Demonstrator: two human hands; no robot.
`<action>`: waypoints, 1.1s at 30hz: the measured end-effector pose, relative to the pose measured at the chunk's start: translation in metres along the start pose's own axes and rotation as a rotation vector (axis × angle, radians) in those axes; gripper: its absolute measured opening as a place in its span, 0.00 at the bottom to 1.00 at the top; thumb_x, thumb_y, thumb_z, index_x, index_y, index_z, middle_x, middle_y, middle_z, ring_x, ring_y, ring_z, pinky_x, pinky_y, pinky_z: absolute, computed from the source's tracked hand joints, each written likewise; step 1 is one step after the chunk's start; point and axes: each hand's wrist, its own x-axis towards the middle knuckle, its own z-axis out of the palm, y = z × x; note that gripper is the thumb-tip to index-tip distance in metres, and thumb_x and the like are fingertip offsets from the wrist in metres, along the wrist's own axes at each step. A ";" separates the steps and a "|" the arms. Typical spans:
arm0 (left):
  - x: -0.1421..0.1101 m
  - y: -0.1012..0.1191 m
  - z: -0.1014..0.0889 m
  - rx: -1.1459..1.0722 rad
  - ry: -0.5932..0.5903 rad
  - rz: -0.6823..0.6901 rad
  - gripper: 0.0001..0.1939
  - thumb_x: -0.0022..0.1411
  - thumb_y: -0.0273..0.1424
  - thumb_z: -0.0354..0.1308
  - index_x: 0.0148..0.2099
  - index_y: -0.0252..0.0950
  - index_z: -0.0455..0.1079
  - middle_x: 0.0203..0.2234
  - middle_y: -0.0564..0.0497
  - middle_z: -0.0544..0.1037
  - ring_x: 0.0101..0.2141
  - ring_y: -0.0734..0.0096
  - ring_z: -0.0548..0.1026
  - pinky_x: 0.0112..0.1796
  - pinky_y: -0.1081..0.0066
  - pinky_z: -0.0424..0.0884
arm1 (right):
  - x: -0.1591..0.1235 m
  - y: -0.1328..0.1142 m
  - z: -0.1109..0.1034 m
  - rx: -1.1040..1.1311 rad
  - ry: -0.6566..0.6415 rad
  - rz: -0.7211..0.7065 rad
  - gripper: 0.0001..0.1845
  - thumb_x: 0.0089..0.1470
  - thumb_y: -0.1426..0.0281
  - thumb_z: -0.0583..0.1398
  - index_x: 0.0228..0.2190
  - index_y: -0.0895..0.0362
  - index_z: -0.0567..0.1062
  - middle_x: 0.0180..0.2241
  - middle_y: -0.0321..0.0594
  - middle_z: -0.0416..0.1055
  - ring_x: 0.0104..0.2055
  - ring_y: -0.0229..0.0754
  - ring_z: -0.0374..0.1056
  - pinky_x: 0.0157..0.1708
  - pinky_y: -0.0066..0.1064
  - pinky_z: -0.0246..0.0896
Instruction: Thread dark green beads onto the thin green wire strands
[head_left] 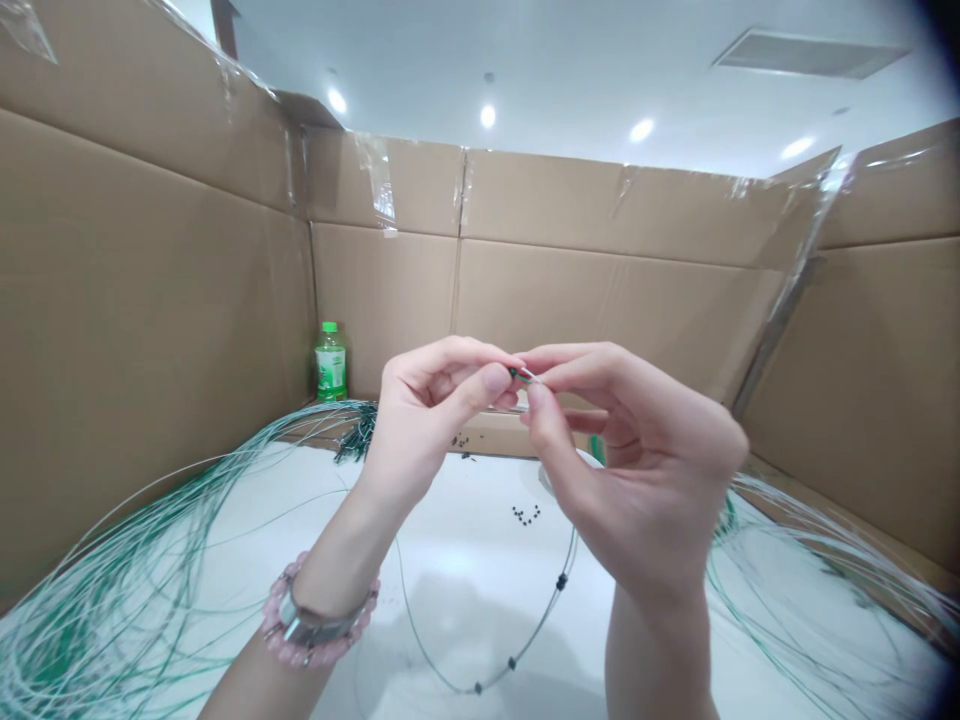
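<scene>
My left hand point(431, 410) and my right hand point(637, 460) are raised in front of me, fingertips meeting. Both pinch the end of a thin green wire point(520, 374) between thumb and forefinger. The wire point(525, 640) hangs down in a loop below my hands, with small black beads threaded on it. A few loose black beads point(526, 514) lie on the white table point(465, 560) under my hands. A pink bead bracelet and a watch point(315, 620) sit on my left wrist.
Large bundles of green and white wires point(127, 570) spread over the table's left side, with more wires point(810, 570) on the right. Cardboard walls point(600, 280) enclose the table on three sides. A green bottle point(330, 362) stands in the back left corner.
</scene>
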 end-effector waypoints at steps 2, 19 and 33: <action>0.000 0.000 0.000 -0.014 -0.006 -0.004 0.03 0.57 0.30 0.61 0.34 0.40 0.77 0.27 0.57 0.78 0.26 0.87 0.75 0.31 0.88 0.73 | 0.000 0.001 0.000 0.006 0.000 0.000 0.09 0.46 0.82 0.60 0.26 0.56 0.73 0.31 0.34 0.74 0.32 0.34 0.70 0.25 0.22 0.72; 0.001 -0.002 0.001 -0.003 0.010 0.010 0.03 0.57 0.29 0.62 0.33 0.40 0.77 0.26 0.57 0.77 0.26 0.87 0.74 0.31 0.88 0.73 | 0.000 0.003 0.000 0.008 -0.007 0.006 0.10 0.46 0.83 0.60 0.27 0.56 0.73 0.32 0.34 0.74 0.31 0.33 0.70 0.23 0.21 0.71; -0.001 -0.001 0.001 0.095 0.000 0.076 0.04 0.57 0.27 0.61 0.34 0.41 0.77 0.27 0.55 0.77 0.28 0.84 0.74 0.30 0.86 0.73 | 0.001 0.003 -0.001 -0.003 -0.024 0.009 0.10 0.46 0.83 0.60 0.27 0.56 0.74 0.32 0.34 0.74 0.32 0.34 0.70 0.23 0.21 0.71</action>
